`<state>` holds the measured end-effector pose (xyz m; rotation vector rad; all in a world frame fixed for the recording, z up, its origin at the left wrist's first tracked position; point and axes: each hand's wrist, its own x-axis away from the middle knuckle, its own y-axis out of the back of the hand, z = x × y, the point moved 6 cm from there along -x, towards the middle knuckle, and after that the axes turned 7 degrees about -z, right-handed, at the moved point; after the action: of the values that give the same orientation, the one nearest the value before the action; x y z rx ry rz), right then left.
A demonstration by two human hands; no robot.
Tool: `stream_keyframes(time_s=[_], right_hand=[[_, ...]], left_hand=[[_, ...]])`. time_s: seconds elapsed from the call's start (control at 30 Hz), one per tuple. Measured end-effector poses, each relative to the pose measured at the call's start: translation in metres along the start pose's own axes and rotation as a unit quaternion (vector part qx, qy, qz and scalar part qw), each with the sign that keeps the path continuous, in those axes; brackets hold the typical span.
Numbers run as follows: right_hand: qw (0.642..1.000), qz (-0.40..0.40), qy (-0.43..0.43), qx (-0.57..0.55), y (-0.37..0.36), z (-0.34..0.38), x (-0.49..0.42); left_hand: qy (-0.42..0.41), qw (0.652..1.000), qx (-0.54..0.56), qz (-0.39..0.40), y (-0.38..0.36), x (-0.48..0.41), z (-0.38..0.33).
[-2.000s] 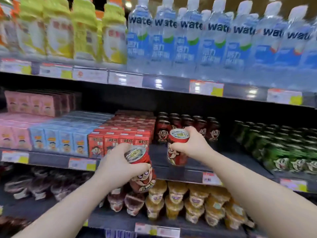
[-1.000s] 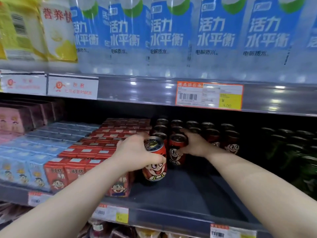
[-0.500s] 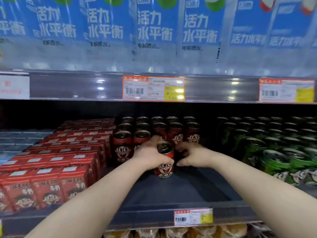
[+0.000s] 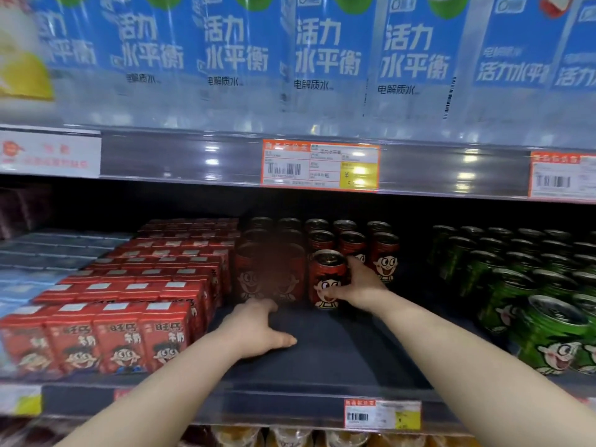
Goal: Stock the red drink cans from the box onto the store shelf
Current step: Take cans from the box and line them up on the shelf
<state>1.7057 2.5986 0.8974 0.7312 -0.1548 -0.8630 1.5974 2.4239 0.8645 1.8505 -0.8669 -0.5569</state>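
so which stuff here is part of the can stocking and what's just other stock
Job:
red cans
front red can under the right hand
left hand
shelf

Other stock:
red cartons
green cans
blue bottles
price tag

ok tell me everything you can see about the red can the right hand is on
The red can stands upright on the dark shelf, frontmost in its row, other red cans right behind it. It looks like metal, with a silvery, unopened-looking top and a cartoon child's face with big eyes and an open mouth on the front. The right hand is against its right side, fingers at the lower front. The left hand lies on the shelf, apart from it.
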Motion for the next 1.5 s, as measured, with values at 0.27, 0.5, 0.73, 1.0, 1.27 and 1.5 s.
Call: stream_keyframes(time_s=[0.27,0.5,0.73,1.0,1.27,1.5], right_hand=[[0.998,-0.043,-0.021,0.051,-0.009,0.005,-0.008],[0.997,-0.032,-0.015,0.063,-0.011,0.008,-0.009],[0.997,-0.027,-0.006,0.070,-0.007,0.009,-0.001],[0.958,-0.039,0.159,0.234,0.004,0.041,0.054],[0.922,0.054,0.338,0.181,-0.050,0.116,0.138],[0.884,0.141,0.413,0.168,-0.138,0.190,0.205]], left_hand=[[-0.013,0.999,-0.031,0.002,-0.006,0.005,0.007],[-0.012,0.999,-0.032,0.000,-0.007,0.004,0.009],[0.012,1.000,-0.027,-0.009,-0.004,0.013,0.006],[0.021,0.989,-0.032,-0.142,0.013,0.059,-0.017],[0.042,0.964,-0.036,-0.260,0.049,0.146,0.013],[0.188,0.947,-0.077,-0.250,0.072,0.232,0.134]])
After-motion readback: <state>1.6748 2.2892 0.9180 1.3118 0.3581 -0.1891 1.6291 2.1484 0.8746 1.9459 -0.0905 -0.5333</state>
